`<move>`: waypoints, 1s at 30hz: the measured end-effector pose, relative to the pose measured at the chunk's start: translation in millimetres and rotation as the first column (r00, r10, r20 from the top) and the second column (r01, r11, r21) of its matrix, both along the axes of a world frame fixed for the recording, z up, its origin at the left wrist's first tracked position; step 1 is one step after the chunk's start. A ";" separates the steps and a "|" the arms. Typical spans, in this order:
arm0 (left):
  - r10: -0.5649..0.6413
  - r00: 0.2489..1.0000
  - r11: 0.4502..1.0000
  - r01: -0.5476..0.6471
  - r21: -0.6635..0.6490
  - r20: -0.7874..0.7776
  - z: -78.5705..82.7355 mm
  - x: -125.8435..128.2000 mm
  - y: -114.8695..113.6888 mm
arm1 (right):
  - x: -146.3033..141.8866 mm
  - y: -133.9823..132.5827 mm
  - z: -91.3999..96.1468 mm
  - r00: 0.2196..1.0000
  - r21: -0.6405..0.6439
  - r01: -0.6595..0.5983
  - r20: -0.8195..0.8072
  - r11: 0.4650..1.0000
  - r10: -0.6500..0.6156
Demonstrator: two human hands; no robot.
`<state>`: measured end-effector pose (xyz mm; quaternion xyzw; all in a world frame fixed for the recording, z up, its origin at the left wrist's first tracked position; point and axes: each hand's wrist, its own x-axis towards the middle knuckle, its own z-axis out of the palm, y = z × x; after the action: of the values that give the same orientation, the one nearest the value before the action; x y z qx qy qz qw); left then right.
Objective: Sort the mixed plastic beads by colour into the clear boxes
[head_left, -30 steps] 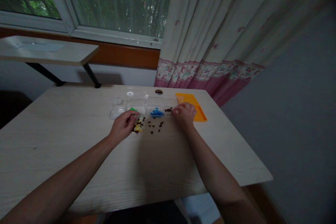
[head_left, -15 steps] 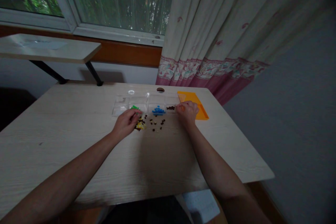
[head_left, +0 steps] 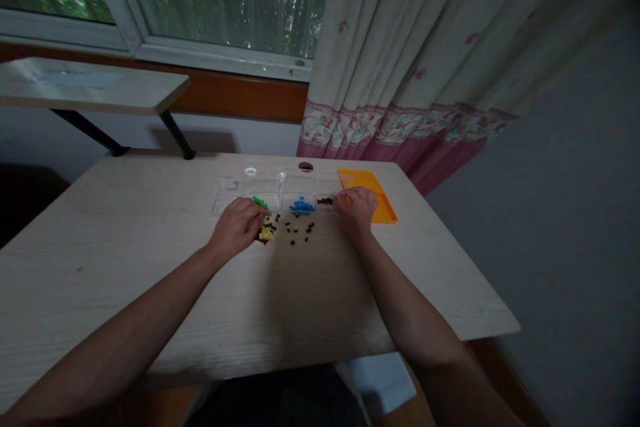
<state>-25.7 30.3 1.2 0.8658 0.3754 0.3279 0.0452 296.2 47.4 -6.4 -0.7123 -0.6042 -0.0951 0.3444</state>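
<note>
My left hand (head_left: 235, 227) rests beside a mixed pile of small yellow, white and dark brown pieces (head_left: 267, 233), thumb and fingertips together at its edge. Whatever they pinch is too small to make out. My right hand (head_left: 357, 208) is at the right end of a clear compartment tray (head_left: 281, 181), its fingers closed and their contents hidden. Near those fingers, dark brown pieces (head_left: 325, 201) lie in one compartment. Blue pieces (head_left: 302, 207) fill another, and green pieces (head_left: 259, 202) lie in one by my left hand. Between my hands, several loose brown and pale pieces (head_left: 295, 230) are scattered.
An orange tray (head_left: 383, 207) lies behind and right of my right hand. A raised shelf (head_left: 95, 90) on black legs stands at the back left of the wooden table (head_left: 225, 320). A round dark hole (head_left: 305, 166) is near the back edge; a curtain (head_left: 400, 80) hangs behind.
My left hand has turned slightly, with its fingers more curled beside the pile. My right hand stays at the tray's right end. The whole view has shifted a little.
</note>
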 end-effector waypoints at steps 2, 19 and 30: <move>-0.103 0.992 0.994 0.107 0.039 -0.078 7.3 -3.3 -1.5 | -0.4 0.0 0.0 1.000 0.002 0.003 0.002 1.000 -0.003; -0.270 0.902 0.962 0.271 -0.046 -0.336 17.5 -5.2 -3.9 | -1.9 1.2 -0.7 0.999 -0.021 -0.040 0.033 0.999 0.040; -0.208 0.907 0.973 0.229 0.012 -0.366 6.2 -1.4 -2.9 | -6.9 -0.9 3.2 0.998 -0.026 -0.054 0.031 0.998 0.055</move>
<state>-27.1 27.4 7.5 0.9488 0.2688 0.1655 -0.0121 289.3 46.5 -3.3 -0.6981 -0.6300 -0.0893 0.3282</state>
